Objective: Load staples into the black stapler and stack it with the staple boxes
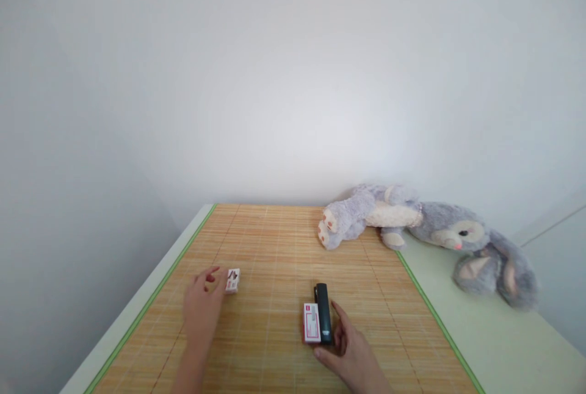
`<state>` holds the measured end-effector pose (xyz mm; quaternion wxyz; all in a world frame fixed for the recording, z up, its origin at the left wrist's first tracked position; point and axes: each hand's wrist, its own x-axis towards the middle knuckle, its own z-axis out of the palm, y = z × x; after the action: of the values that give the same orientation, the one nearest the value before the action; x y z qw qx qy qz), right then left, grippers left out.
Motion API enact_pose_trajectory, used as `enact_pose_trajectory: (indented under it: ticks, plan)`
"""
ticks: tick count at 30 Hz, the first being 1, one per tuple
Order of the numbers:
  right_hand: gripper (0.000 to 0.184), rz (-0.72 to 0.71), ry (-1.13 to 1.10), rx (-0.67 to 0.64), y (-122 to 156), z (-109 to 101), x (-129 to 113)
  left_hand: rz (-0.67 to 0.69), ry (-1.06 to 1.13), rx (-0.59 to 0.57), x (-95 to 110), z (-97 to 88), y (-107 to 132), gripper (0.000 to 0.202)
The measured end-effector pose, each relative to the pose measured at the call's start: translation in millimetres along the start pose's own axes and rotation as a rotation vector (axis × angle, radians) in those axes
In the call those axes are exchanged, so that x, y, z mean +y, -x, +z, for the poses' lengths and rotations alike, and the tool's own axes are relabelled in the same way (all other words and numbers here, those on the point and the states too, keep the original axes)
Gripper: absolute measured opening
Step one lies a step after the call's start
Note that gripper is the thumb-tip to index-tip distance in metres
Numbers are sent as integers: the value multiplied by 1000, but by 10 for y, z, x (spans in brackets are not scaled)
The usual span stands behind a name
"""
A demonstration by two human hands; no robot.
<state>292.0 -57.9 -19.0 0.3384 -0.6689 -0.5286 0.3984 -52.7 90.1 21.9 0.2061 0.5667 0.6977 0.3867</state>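
A small white box (233,281) with a dark picture on top lies on the bamboo mat. My left hand (204,297) is at its left side, thumb by the box edge and fingers loosely bent and apart; whether they touch cannot be told. Nearer the front, a black stapler (323,315) lies lengthwise, and a white and pink box (312,323) sits against its left side. By the stapler's lower right end is my right hand (347,345), thumb and forefinger spread apart, not closed round anything.
The bamboo mat (270,241) with green edging covers most of the pale table (513,345). A grey plush rabbit (394,214) lies along the back right, partly on the mat. Behind the table rises a plain white wall (284,77).
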Motion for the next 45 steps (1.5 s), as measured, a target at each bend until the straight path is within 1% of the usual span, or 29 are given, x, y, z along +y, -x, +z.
enact_pose_trajectory:
  ticks: [1,2,3,4,5,7,9,11,12,14,16,18,21,23,26,28,30,32,34,37,41,43,45]
  plan:
    - [106,-6,36,-9,7,10,-43,-33,1,-20,-73,-49,-97,63]
    - [109,-17,59,-14,8,18,-93,-52,11,-58,-118,-56,-165,62]
    - [111,-31,74,-13,4,26,-146,-57,27,-109,-133,-19,-202,59]
    - [111,-41,87,-5,-7,33,-198,-51,49,-166,-117,60,-208,56]
    - [111,-45,107,7,-22,40,-244,-37,73,-222,-72,176,-184,54]
    - [109,-46,159,21,-63,52,-312,2,127,-323,85,482,-63,52]
    - [108,-49,201,23,-102,61,-352,49,184,-400,295,812,123,50]
    - [105,-47,221,22,-124,63,-379,85,234,-471,503,1091,329,48]
    - [103,-47,224,19,-126,62,-393,101,256,-498,591,1197,427,46]
    - [99,-50,213,12,-117,56,-428,124,291,-521,718,1337,587,43]
    - [95,-63,187,4,-98,46,-472,130,309,-515,780,1394,687,41]
    - [94,-72,164,6,-79,33,-516,123,312,-506,798,1387,728,40]
    - [95,-75,144,14,-60,11,-558,110,299,-489,796,1297,749,40]
    - [99,-76,141,12,-59,3,-564,94,290,-448,793,1226,808,44]
    - [102,-78,151,0,-74,11,-544,42,295,-397,783,1203,1037,56]
    - [99,-78,167,-16,-92,18,-514,0,313,-431,778,1277,1254,60]
    - [95,-81,192,-24,-114,-7,-460,-33,341,-485,796,1407,1459,65]
    - [92,-90,218,-16,-140,-98,-372,-55,388,-532,862,1567,1606,70]
    - [90,-107,234,-7,-175,-277,-251,-73,423,-593,995,1744,1689,74]
    - [81,-110,268,-1,-243,-686,-50,-95,423,-673,1314,2052,1750,85]
    - [71,-83,282,-17,-324,-1262,105,-108,401,-708,1808,2490,1847,95]
    - [69,-85,284,-15,-345,-1464,119,-100,390,-715,1990,2647,1889,96]
    - [67,-79,293,-11,-353,-1584,111,-75,376,-715,2082,2718,1889,94]
